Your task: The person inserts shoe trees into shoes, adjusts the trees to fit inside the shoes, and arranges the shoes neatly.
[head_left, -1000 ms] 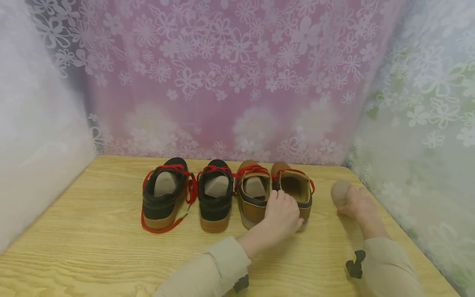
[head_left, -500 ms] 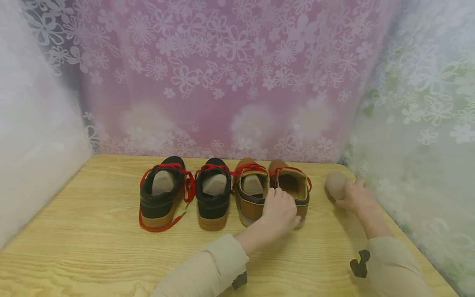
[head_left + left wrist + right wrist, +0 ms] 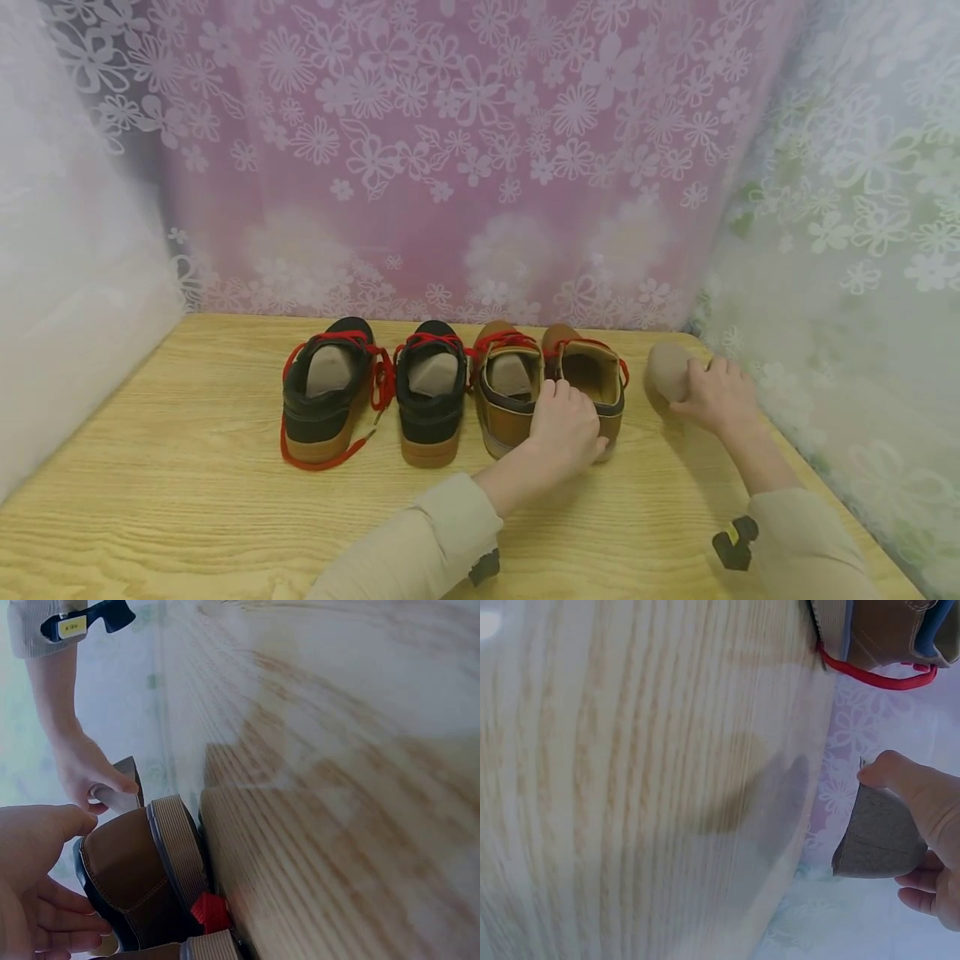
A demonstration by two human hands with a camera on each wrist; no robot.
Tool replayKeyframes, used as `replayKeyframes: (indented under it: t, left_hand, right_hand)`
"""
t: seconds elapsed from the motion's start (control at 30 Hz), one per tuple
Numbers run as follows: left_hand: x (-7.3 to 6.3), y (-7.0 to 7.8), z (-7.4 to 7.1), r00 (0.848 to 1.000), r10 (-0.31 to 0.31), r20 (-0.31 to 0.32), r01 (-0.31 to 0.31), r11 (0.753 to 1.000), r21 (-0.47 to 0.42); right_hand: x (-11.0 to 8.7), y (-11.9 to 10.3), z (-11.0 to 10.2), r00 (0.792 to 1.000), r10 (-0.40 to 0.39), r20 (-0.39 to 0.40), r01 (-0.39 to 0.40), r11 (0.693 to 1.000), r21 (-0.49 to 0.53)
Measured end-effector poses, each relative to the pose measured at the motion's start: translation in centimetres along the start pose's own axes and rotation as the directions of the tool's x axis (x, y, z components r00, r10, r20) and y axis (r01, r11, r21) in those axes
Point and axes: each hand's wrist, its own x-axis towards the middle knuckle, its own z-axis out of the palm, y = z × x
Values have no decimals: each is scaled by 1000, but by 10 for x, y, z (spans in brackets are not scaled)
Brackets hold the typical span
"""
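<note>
At the right end of a row of shoes, a brown shoe (image 3: 611, 429) with red laces has its heel collar gripped by my left hand (image 3: 564, 423). In the left wrist view, the thumb and fingers lie on either side of that collar. The shoe's opening shows a dark, hollow inside. To the right, my right hand (image 3: 720, 396) holds a grey-beige, round-ended shoe insert (image 3: 667, 372) above the table. Seen in the right wrist view, this insert is pinched between the thumb on one side and fingers on the other.
Another brown shoe (image 3: 510, 423) and two black shoes, one left (image 3: 318, 417) and one middle (image 3: 431, 421), stand alongside with beige inserts inside. A loose red lace (image 3: 337, 461) trails on the wooden table (image 3: 187, 517). Flowered curtains (image 3: 465, 167) enclose the back and sides.
My right hand has moved the insert leftward and slightly farther back, closer to the brown shoe. The left hand keeps its grip on the heel. The head view has shifted slightly.
</note>
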Motion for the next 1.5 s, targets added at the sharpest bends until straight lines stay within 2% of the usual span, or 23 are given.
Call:
replayKeyframes:
  t: [0.17, 0.57, 0.83, 1.27, 1.5]
  left_hand:
    - [0, -1, 0, 1000, -1, 8, 1, 1000, -22]
    - [0, -2, 0, 999, -36, -25, 35, 999, -41]
    - [-1, 0, 1, 996, -78, -37, 75, 994, -84]
    - [-1, 2, 0, 996, -87, -31, 83, 992, -90]
    - [-1, 2, -1, 996, -83, -19, 81, 993, -90]
  right_hand:
    - [-2, -3, -6, 998, -24, -59, 23, 1000, -19]
    - [-5, -12, -24, 998, -55, -34, 55, 998, -10]
    - [-9, -16, -31, 996, -67, -60, 69, 997, 23]
    - [-11, -17, -37, 997, -62, -52, 66, 995, 73]
    - [-14, -21, -45, 994, -90, -63, 96, 990, 104]
